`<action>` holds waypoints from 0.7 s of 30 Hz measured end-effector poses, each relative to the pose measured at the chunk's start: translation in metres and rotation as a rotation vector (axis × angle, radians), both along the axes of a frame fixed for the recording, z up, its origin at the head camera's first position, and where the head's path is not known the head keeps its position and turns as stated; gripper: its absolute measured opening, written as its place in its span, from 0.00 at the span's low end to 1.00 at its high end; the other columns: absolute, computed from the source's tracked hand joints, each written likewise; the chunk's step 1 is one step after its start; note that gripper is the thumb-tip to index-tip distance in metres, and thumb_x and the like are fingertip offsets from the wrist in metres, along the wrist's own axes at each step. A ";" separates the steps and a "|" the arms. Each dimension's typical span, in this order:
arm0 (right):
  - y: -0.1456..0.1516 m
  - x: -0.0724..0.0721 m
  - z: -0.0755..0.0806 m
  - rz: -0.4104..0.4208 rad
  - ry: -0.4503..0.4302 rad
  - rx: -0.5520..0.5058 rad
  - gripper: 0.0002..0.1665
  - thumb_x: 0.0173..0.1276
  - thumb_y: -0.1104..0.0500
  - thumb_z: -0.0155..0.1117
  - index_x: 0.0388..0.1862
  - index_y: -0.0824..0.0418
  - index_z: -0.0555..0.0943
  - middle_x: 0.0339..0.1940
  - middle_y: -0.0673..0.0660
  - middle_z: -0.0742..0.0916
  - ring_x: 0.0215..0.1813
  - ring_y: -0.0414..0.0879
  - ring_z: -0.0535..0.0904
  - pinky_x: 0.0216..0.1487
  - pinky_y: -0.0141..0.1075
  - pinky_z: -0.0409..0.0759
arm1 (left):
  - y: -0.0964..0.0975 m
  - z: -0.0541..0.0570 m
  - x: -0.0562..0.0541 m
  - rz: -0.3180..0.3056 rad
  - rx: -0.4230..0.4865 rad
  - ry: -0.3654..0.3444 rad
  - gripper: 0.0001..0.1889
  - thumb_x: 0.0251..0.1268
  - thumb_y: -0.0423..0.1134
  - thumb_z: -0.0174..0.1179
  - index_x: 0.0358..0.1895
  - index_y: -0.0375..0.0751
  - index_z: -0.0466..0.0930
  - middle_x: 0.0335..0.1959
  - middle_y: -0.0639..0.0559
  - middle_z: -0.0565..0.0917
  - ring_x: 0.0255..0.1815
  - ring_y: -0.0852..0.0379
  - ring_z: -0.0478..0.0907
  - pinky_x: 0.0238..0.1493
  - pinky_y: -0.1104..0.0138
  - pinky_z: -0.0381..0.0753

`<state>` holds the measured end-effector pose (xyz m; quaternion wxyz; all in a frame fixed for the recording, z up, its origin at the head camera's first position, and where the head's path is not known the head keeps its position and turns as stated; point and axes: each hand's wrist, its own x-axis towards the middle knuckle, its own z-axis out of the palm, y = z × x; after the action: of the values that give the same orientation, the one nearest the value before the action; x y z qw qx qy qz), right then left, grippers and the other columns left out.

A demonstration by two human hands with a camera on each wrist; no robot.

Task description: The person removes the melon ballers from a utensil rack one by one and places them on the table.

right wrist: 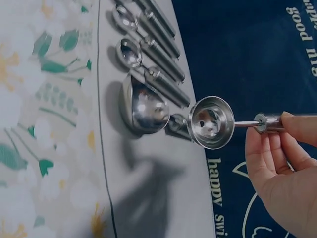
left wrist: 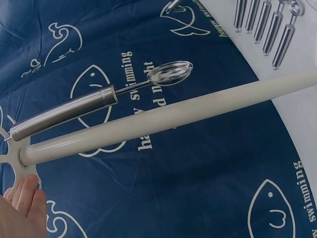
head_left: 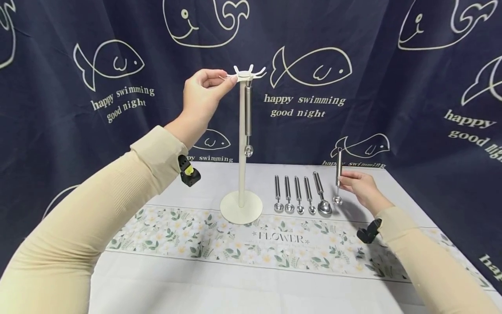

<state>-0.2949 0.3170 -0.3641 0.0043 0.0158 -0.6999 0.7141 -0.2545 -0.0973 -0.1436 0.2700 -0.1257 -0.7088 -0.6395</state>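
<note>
At the top of a cream stand (head_left: 242, 165), my left hand (head_left: 201, 98) pinches one arm of its hooked crown (head_left: 245, 75) between thumb and fingers. From another hook hangs a steel scoop (head_left: 248, 111), bowl down, beside the pole; the left wrist view shows this hanging scoop (left wrist: 64, 115) with a rounded oval head. Over to the right, my right hand (head_left: 362, 189) grips a melon baller (head_left: 339, 170) by its handle. It is held upright above the table, bowl down. In the right wrist view, the melon baller's round bowl (right wrist: 212, 122) has a small hole.
Several steel scoops (head_left: 297, 189) lie in a row between stand and right hand, handles away from me. The nearest to that hand is a larger scoop (head_left: 324, 206). A floral runner (head_left: 274, 248) crosses the white table (head_left: 196, 283). Dark blue printed cloth (head_left: 306, 26) hangs behind.
</note>
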 end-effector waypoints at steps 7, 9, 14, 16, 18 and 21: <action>0.009 -0.008 -0.012 0.028 -0.102 0.100 0.24 0.69 0.71 0.56 0.60 0.81 0.64 0.26 0.44 0.85 0.32 0.34 0.84 0.42 0.27 0.85 | 0.000 0.001 -0.001 -0.003 0.007 -0.001 0.13 0.55 0.40 0.71 0.41 0.42 0.81 0.28 0.59 0.82 0.40 0.61 0.80 0.47 0.71 0.76; 0.010 -0.008 -0.015 0.010 -0.119 0.159 0.27 0.69 0.70 0.56 0.62 0.83 0.62 0.25 0.43 0.85 0.31 0.33 0.84 0.41 0.26 0.85 | 0.000 0.000 -0.001 -0.006 0.011 -0.005 0.12 0.55 0.39 0.71 0.41 0.42 0.81 0.28 0.59 0.82 0.40 0.61 0.80 0.47 0.71 0.76; 0.010 -0.011 -0.020 0.000 -0.133 0.264 0.29 0.69 0.69 0.57 0.62 0.85 0.62 0.25 0.40 0.84 0.30 0.32 0.83 0.41 0.27 0.85 | -0.001 0.000 -0.001 -0.003 0.011 -0.004 0.13 0.55 0.40 0.71 0.41 0.42 0.81 0.28 0.59 0.83 0.40 0.61 0.80 0.47 0.71 0.76; 0.011 -0.013 -0.023 0.001 -0.141 0.283 0.29 0.70 0.68 0.57 0.63 0.85 0.61 0.25 0.39 0.84 0.30 0.32 0.83 0.41 0.26 0.84 | -0.001 0.000 -0.001 -0.002 0.012 -0.003 0.13 0.55 0.40 0.71 0.41 0.42 0.81 0.29 0.59 0.83 0.40 0.61 0.80 0.47 0.71 0.76; 0.012 -0.014 -0.025 0.001 -0.155 0.299 0.30 0.70 0.69 0.56 0.64 0.85 0.60 0.25 0.40 0.83 0.30 0.32 0.82 0.41 0.26 0.84 | -0.001 0.000 -0.001 0.000 0.010 -0.003 0.13 0.55 0.40 0.72 0.42 0.42 0.81 0.29 0.58 0.83 0.40 0.61 0.80 0.47 0.71 0.76; 0.013 -0.016 -0.027 -0.005 -0.181 0.312 0.30 0.71 0.69 0.54 0.65 0.86 0.59 0.25 0.40 0.82 0.30 0.32 0.82 0.42 0.28 0.85 | -0.001 0.000 -0.002 -0.006 0.007 0.004 0.14 0.55 0.41 0.72 0.42 0.41 0.81 0.29 0.58 0.83 0.41 0.60 0.80 0.48 0.71 0.76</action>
<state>-0.3109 0.3301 -0.3911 -0.0596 -0.0496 -0.7997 0.5953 -0.2564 -0.0980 -0.1439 0.2698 -0.1280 -0.7056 -0.6426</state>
